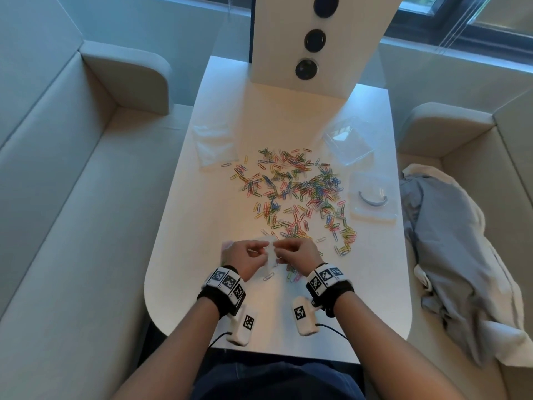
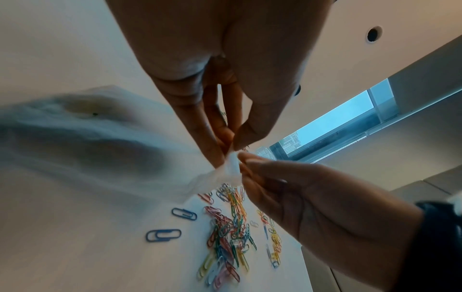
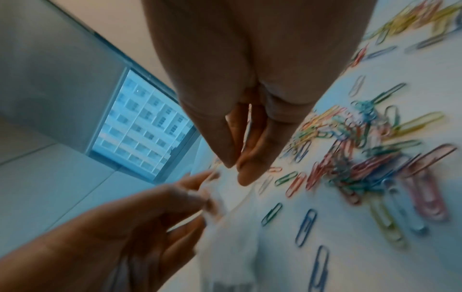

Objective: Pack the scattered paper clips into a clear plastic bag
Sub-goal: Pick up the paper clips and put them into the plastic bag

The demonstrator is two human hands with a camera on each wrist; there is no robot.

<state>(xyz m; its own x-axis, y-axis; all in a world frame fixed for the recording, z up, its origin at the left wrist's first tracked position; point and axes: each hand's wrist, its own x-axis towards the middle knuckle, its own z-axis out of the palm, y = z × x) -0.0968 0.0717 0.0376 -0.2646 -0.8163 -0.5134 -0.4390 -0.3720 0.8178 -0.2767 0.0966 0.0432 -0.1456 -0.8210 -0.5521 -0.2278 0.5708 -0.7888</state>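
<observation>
Near the tabletop's (image 1: 178,255) front edge, the left hand (image 1: 245,256) and right hand (image 1: 300,254) pinch the clear plastic bag (image 1: 271,255) between closed fingers; paper clips (image 1: 300,189) lie scattered beyond.

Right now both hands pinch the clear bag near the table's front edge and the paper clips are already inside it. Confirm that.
Not right. The paper clips lie scattered on the table, as the head view shows. Left hand and right hand do pinch the clear bag there.
</observation>
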